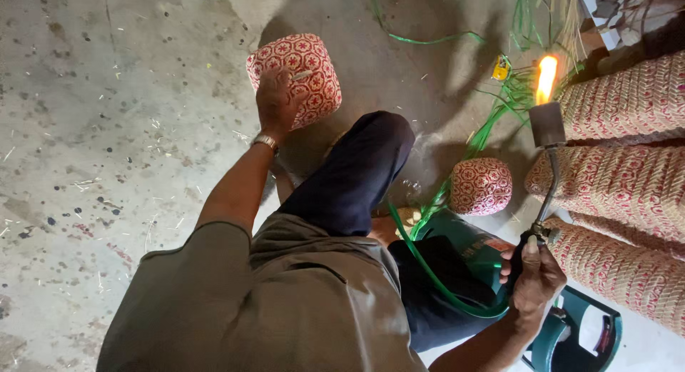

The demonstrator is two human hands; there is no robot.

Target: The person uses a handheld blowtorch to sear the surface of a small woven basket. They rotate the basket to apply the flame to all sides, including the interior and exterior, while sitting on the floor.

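My left hand (277,99) grips a red-and-white woven basket (308,67) at its near edge, holding it on the concrete floor ahead of my knee. My right hand (536,276) is closed around the handle of a gas torch (548,154), whose metal head points up with a yellow flame (546,78) burning. A green hose (435,272) runs from the torch handle across my lap. A second, smaller red-and-white woven basket (480,186) sits on the floor between my leg and the torch.
A green gas cylinder (571,329) stands by my right hand. Large woven red-and-cream baskets (628,179) are stacked at the right. Green plastic strips (499,108) and a small yellow object (501,69) lie on the speckled concrete floor (107,129).
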